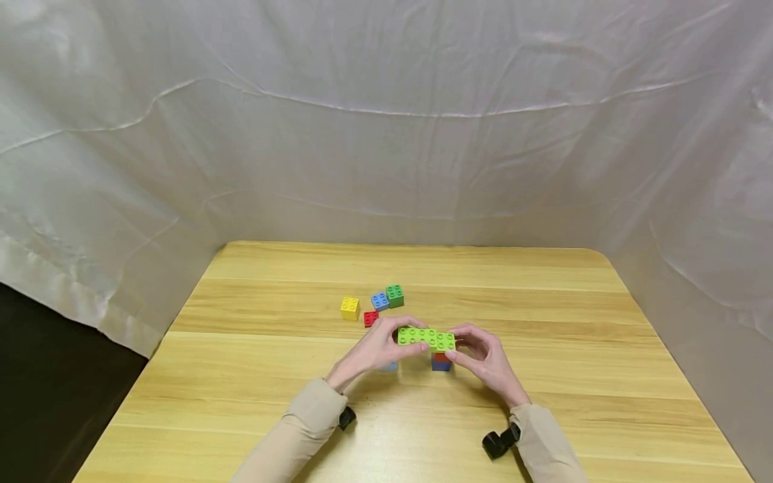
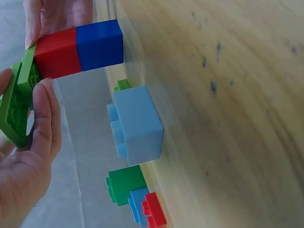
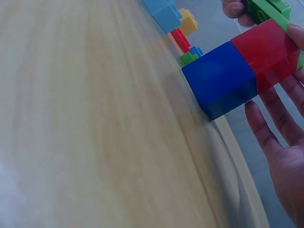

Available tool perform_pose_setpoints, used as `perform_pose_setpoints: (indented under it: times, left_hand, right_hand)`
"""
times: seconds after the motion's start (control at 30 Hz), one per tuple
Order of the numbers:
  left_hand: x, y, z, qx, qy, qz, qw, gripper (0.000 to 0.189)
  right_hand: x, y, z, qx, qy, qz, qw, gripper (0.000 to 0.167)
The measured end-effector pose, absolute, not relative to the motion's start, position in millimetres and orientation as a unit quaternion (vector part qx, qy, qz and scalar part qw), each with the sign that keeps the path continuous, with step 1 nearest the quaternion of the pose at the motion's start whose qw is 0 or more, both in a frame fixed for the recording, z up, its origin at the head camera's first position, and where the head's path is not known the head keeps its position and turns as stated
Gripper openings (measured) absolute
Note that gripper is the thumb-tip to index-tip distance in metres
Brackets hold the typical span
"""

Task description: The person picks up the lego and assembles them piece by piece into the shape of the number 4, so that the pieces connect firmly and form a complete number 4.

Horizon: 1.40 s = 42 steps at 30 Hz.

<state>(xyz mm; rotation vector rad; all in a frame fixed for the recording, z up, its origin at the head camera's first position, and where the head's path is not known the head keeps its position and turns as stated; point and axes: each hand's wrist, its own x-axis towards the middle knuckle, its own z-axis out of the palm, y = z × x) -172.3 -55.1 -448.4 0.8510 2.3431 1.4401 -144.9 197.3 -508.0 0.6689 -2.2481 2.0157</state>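
Note:
My left hand point(image 1: 386, 342) pinches a long lime-green plate brick point(image 1: 413, 335) by its sides, thumb nearest me and fingers behind. My right hand point(image 1: 486, 359) pinches the right end of the lime-green pieces, where a second lime-green plate point(image 1: 445, 342) tops a red brick point(image 2: 57, 53). Under that red brick is a dark blue brick point(image 2: 99, 45), the two forming a short upright stack. In the left wrist view the long plate overlaps the plate on the stack. A light blue brick point(image 2: 137, 126) stands on the table beneath my left hand, mostly hidden in the head view.
Farther back on the wooden table point(image 1: 543, 308) sit a yellow brick point(image 1: 350, 308), a blue brick point(image 1: 380, 301), a green brick point(image 1: 395, 296) and a small red brick point(image 1: 370, 318). Pale curtains point(image 1: 410, 161) hang behind the table and at both sides.

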Motion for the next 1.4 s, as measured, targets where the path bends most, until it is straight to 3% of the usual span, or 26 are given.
perform_pose_setpoints:
  times: [0.53,1.4]
  left_hand:
    - [-173,-51,-462,0.251,0.789,0.546,0.132,0.035]
    - [-176,-54,-463,0.269,0.765,0.56,0.17,0.038]
  right_hand:
    - [-147,199,-507,0.215,-0.728,0.65,0.022,0.03]
    - [-146,199,-510,0.224,-0.72,0.657,0.02,0.031]
